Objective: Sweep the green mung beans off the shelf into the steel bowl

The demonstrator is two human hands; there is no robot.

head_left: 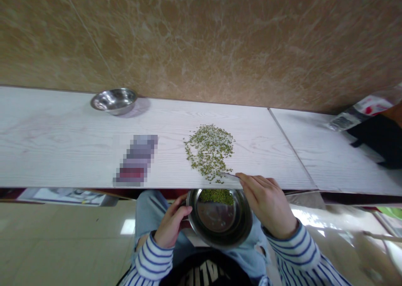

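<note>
Small green beans, like mung beans [211,145], lie spread in a rough round patch on the white wood-grain table [56,152]. Just below the table's front edge, over the lap, my left hand [174,220] grips the left rim of a steel bowl [216,238]. More green beans [216,196] sit in the bowl along its far side. My right hand [266,200] is closed on a thin metal utensil [230,175]. The utensil's tip reaches the near edge of the scattered beans; its full shape is hidden.
An empty-looking steel bowl [114,101] stands at the back left by the marbled wall [201,43]. A blurred-out flat item [135,160] lies left of the beans. At far right are a clear plastic package [361,110] and a black item [380,139].
</note>
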